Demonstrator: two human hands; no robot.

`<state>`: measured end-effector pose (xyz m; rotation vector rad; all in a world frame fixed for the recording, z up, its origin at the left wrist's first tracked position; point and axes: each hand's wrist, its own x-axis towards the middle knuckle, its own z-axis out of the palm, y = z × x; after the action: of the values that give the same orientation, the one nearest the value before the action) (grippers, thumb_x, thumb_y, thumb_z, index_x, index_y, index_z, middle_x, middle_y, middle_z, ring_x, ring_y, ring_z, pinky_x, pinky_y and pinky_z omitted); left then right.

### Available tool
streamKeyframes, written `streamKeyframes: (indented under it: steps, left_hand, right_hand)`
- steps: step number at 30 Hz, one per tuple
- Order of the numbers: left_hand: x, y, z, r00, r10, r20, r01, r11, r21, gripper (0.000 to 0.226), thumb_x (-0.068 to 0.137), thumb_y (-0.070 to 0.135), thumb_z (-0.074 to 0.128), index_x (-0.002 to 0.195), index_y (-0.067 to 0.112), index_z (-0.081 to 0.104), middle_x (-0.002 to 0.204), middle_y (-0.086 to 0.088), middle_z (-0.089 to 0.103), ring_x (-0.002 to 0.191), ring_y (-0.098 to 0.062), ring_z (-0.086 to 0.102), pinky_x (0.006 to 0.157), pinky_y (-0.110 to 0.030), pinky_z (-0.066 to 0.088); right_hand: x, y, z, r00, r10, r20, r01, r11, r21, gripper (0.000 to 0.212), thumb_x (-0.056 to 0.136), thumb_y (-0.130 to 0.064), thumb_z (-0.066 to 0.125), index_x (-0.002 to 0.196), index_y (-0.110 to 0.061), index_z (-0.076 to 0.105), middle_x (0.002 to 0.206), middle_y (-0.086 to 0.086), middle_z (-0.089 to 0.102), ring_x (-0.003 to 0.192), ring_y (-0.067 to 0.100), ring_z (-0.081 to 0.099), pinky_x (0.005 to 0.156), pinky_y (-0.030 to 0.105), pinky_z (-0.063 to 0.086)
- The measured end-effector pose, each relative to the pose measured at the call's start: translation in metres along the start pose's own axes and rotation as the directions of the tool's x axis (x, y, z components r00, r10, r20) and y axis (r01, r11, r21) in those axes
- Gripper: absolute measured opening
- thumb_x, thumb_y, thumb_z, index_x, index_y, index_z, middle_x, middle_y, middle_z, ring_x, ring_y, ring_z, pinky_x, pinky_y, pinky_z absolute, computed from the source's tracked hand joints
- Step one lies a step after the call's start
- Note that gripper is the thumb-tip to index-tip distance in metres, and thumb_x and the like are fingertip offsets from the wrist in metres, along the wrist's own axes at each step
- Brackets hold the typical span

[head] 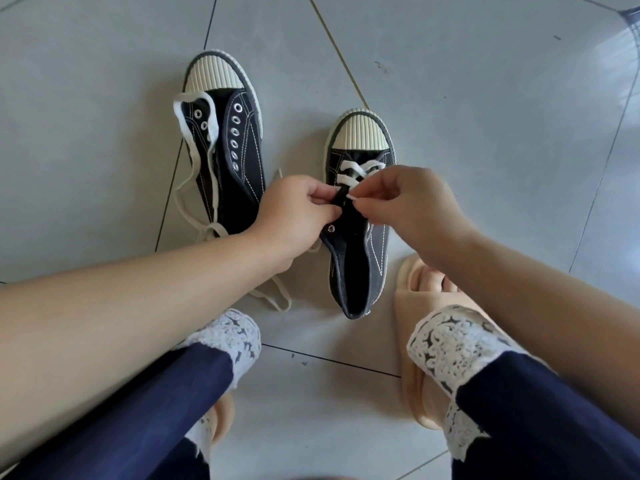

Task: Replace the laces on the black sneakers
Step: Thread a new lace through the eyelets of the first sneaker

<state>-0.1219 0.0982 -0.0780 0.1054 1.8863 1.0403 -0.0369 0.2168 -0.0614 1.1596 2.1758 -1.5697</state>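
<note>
— On the floor [450, 81], beside the right slipper [412, 282]: item 1, near sneaker [360, 258]. Condition?
— Black canvas, white stitching, ribbed cream rubber toe cap [362, 131]. 2 crossings of flat white lace [360, 168] at the toe end. 1 open metal eyelet [330, 229] shows below the hands.
— Hands?
— Both over the lacing. Left hand [298, 209] pinches the black eyelet edge. Right hand [412, 199] pinches the lace end, fingertips nearly meeting the left's.
— Item 2?
— Far sneaker [242, 157], to the left, well apart. Same make, 0 eyelets threaded. Loose lace [187, 147], flat, woven, cream, draped over it and trailing onto the tile.
— Risks?
— 1: the lace is soft and flat, so a twisted or frayed end would likely snag at the small eyelet.
2: the canvas is limp, so the edge may fold away if the left pinch slips.
3: a skipped eyelet or uneven ends would mean unthreading.
4: the tail [266, 301] lying under the left wrist could catch on the arm and drag. I cannot tell which lace it belongs to.
</note>
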Motion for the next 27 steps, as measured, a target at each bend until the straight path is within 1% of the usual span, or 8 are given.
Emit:
streamKeyframes:
  steps: [2, 5, 11, 13, 17, 21, 25, 27]
  left_hand:
    - [0.0, 0.0, -0.001, 0.999, -0.034, 0.012, 0.035, 0.998, -0.049, 0.028, 0.08, -0.004, 0.064, 0.076, 0.024, 0.064, 0.074, -0.001, 0.067, 0.074, -0.023, 0.064, 0.074, -0.05, 0.053]
    - [0.001, -0.001, -0.002, 0.998, -0.061, 0.012, 0.061, 0.994, -0.089, 0.03, 0.08, -0.005, 0.062, 0.075, 0.025, 0.063, 0.077, -0.001, 0.067, 0.078, -0.021, 0.064, 0.077, -0.045, 0.054]
    - [-0.001, -0.001, -0.002, 0.995, -0.098, 0.02, 0.1, 0.987, -0.125, 0.029, 0.08, -0.005, 0.062, 0.075, 0.024, 0.064, 0.081, -0.004, 0.067, 0.081, -0.023, 0.064, 0.072, -0.046, 0.053]
    - [-0.001, -0.001, -0.002, 0.995, -0.101, 0.019, 0.103, 0.987, -0.12, 0.027, 0.08, -0.004, 0.062, 0.077, 0.023, 0.064, 0.083, -0.004, 0.067, 0.081, -0.024, 0.064, 0.071, -0.044, 0.053]
    - [-0.002, 0.0, -0.001, 0.995, -0.102, 0.012, 0.103, 0.988, -0.116, 0.027, 0.08, -0.005, 0.061, 0.075, 0.022, 0.064, 0.078, -0.004, 0.066, 0.071, -0.02, 0.062, 0.07, -0.044, 0.052]
    - [-0.003, 0.001, -0.003, 0.997, -0.079, 0.024, 0.081, 0.992, -0.097, 0.024, 0.081, -0.004, 0.061, 0.079, 0.02, 0.064, 0.078, -0.003, 0.066, 0.074, -0.019, 0.063, 0.074, -0.044, 0.053]
    - [-0.004, 0.001, -0.001, 0.999, -0.044, 0.006, 0.044, 0.995, -0.087, 0.028, 0.082, -0.004, 0.059, 0.076, 0.022, 0.065, 0.073, -0.001, 0.065, 0.07, -0.021, 0.061, 0.071, -0.046, 0.054]
    - [-0.003, -0.001, -0.002, 0.999, -0.044, 0.032, 0.047, 0.995, -0.084, 0.026, 0.084, -0.003, 0.058, 0.079, 0.022, 0.065, 0.076, -0.002, 0.065, 0.073, -0.02, 0.062, 0.074, -0.043, 0.054]
  right_hand:
    - [-0.001, 0.001, 0.003, 1.0, -0.013, -0.028, 0.011, 0.998, -0.063, 0.017, 0.075, -0.017, 0.072, 0.07, -0.033, 0.067, 0.073, -0.015, 0.067, 0.076, 0.006, 0.063, 0.079, 0.03, 0.052]
    - [0.0, 0.004, 0.008, 0.997, -0.025, -0.071, 0.015, 0.991, -0.13, 0.017, 0.074, -0.02, 0.071, 0.069, -0.035, 0.065, 0.068, -0.022, 0.063, 0.074, 0.001, 0.06, 0.074, 0.027, 0.049]
    - [0.004, 0.005, 0.011, 0.995, -0.037, -0.089, 0.022, 0.987, -0.159, 0.021, 0.072, -0.014, 0.07, 0.071, -0.03, 0.056, 0.064, -0.018, 0.062, 0.069, 0.001, 0.061, 0.068, 0.017, 0.046]
    - [0.005, 0.004, 0.011, 0.995, -0.049, -0.091, 0.029, 0.978, -0.208, 0.024, 0.071, -0.013, 0.069, 0.07, -0.031, 0.053, 0.065, -0.017, 0.062, 0.073, 0.004, 0.062, 0.072, 0.021, 0.048]
    - [0.009, 0.0, 0.01, 0.994, -0.086, -0.06, 0.064, 0.949, -0.309, 0.024, 0.07, -0.009, 0.065, 0.07, -0.03, 0.053, 0.068, -0.015, 0.061, 0.079, 0.01, 0.062, 0.077, 0.027, 0.049]
    - [0.011, -0.001, 0.012, 0.991, -0.116, -0.059, 0.09, 0.938, -0.334, 0.023, 0.071, -0.007, 0.065, 0.079, -0.025, 0.054, 0.067, -0.013, 0.059, 0.081, 0.011, 0.061, 0.073, 0.024, 0.045]
    - [0.011, -0.001, 0.016, 0.982, -0.164, -0.097, 0.118, 0.922, -0.368, 0.024, 0.071, -0.007, 0.061, 0.081, -0.026, 0.05, 0.076, -0.006, 0.065, 0.079, 0.012, 0.059, 0.07, 0.028, 0.045]
    - [0.012, 0.0, 0.015, 0.985, -0.15, -0.084, 0.111, 0.929, -0.353, 0.026, 0.071, -0.009, 0.064, 0.083, -0.027, 0.05, 0.074, -0.008, 0.065, 0.08, 0.011, 0.059, 0.07, 0.027, 0.045]
